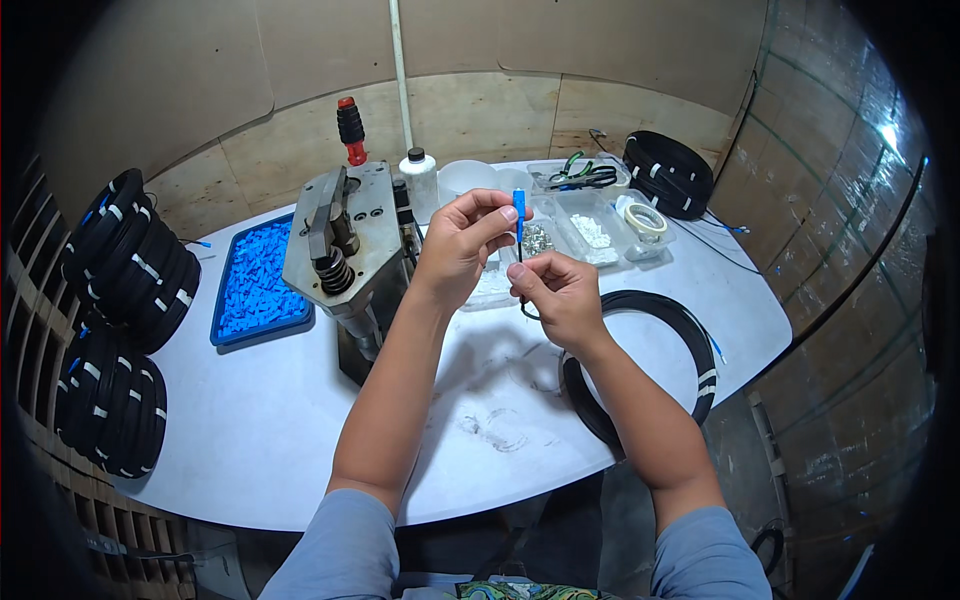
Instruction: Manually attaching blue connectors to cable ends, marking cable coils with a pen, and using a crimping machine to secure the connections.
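Note:
Between thumb and fingers, my left hand (462,238) pinches a small blue fiber optic connector (519,212), held upright above the table. From its lower end runs a thin black cable (521,255), which my right hand (558,298) grips just below. The cable bends in a short loop beneath my right fingers. A coil of black cable (712,385) with white ties lies on the table under my right forearm, one blue-tipped end sticking out at its right side.
A metal hand press (345,235) stands left of my hands, beside a blue tray (262,338) full of small blue parts. Behind are a white bottle (418,180), clear bins with white pieces (592,232), a tape roll (645,218) and scissors (590,178). Black cable coils (130,265) stack at left.

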The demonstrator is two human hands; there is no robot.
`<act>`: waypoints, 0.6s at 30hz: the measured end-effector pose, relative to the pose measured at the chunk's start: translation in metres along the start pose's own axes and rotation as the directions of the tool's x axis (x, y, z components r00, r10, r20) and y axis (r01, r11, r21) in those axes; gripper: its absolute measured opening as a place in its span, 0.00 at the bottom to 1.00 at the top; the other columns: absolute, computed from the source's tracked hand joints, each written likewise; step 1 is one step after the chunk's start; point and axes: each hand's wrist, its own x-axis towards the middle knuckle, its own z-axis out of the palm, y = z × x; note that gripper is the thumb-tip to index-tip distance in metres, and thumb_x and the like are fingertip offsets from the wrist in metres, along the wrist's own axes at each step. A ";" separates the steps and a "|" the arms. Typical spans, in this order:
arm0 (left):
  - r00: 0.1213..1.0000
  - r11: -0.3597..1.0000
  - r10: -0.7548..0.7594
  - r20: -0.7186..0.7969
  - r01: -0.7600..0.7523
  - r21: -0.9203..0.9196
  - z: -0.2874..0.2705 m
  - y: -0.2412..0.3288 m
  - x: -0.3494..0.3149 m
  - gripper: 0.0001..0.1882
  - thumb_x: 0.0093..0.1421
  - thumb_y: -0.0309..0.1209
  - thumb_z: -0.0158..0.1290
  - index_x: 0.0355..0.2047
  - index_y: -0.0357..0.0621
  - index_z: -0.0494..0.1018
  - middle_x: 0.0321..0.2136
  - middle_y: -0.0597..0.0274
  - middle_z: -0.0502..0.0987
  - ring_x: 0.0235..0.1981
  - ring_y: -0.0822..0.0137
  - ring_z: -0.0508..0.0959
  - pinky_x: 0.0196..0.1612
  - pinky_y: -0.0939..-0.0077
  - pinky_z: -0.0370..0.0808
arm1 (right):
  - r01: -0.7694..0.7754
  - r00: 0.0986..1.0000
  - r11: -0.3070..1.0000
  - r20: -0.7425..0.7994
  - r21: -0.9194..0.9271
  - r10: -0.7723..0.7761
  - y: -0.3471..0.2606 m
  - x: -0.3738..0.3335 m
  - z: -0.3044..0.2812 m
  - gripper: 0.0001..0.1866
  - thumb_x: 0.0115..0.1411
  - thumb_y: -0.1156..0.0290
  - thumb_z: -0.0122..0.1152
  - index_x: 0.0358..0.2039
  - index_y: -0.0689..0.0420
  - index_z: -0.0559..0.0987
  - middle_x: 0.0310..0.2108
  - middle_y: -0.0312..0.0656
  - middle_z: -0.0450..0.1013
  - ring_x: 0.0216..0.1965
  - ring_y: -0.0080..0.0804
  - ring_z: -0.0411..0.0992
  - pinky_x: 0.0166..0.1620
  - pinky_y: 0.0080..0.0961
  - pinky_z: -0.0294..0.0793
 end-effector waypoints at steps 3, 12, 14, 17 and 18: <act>1.000 1.000 -0.005 0.011 0.005 0.002 -0.001 0.000 0.000 0.07 0.58 0.25 0.55 0.38 0.40 0.73 0.35 0.57 0.78 0.39 0.68 0.77 0.46 0.69 0.73 | -0.015 1.000 1.000 -0.003 -0.015 0.015 0.000 0.000 -0.001 0.08 0.59 0.69 0.63 0.29 0.61 0.78 0.22 0.36 0.74 0.24 0.17 0.70 0.29 0.16 0.69; 1.000 1.000 0.010 -0.006 -0.010 0.010 -0.001 0.001 0.000 0.07 0.58 0.25 0.54 0.38 0.40 0.73 0.35 0.57 0.78 0.40 0.69 0.77 0.45 0.70 0.73 | -0.031 1.000 0.999 -0.004 -0.016 0.031 -0.001 -0.001 0.000 0.08 0.59 0.69 0.63 0.29 0.61 0.79 0.22 0.36 0.75 0.24 0.17 0.70 0.29 0.16 0.69; 1.000 1.000 0.009 0.001 -0.009 0.018 -0.001 0.000 0.000 0.08 0.58 0.25 0.54 0.38 0.40 0.73 0.35 0.57 0.78 0.39 0.69 0.77 0.45 0.70 0.73 | -0.026 1.000 1.000 -0.006 -0.010 0.026 -0.001 -0.001 -0.001 0.08 0.58 0.68 0.63 0.29 0.61 0.79 0.22 0.36 0.75 0.24 0.17 0.70 0.28 0.16 0.69; 1.000 1.000 0.007 0.001 -0.007 0.030 -0.001 0.000 0.000 0.08 0.58 0.25 0.55 0.38 0.39 0.73 0.35 0.57 0.78 0.39 0.69 0.77 0.44 0.70 0.73 | -0.023 1.000 1.000 -0.005 0.005 0.023 -0.002 -0.001 0.000 0.08 0.58 0.68 0.63 0.29 0.61 0.79 0.22 0.36 0.75 0.24 0.17 0.70 0.28 0.15 0.69; 1.000 0.999 0.005 -0.002 -0.005 0.033 -0.001 0.000 0.000 0.08 0.58 0.25 0.55 0.38 0.39 0.73 0.35 0.57 0.78 0.39 0.69 0.77 0.44 0.71 0.73 | -0.023 1.000 1.000 -0.004 0.011 0.023 -0.002 -0.001 0.000 0.08 0.58 0.68 0.63 0.29 0.61 0.79 0.22 0.36 0.75 0.24 0.17 0.70 0.28 0.15 0.69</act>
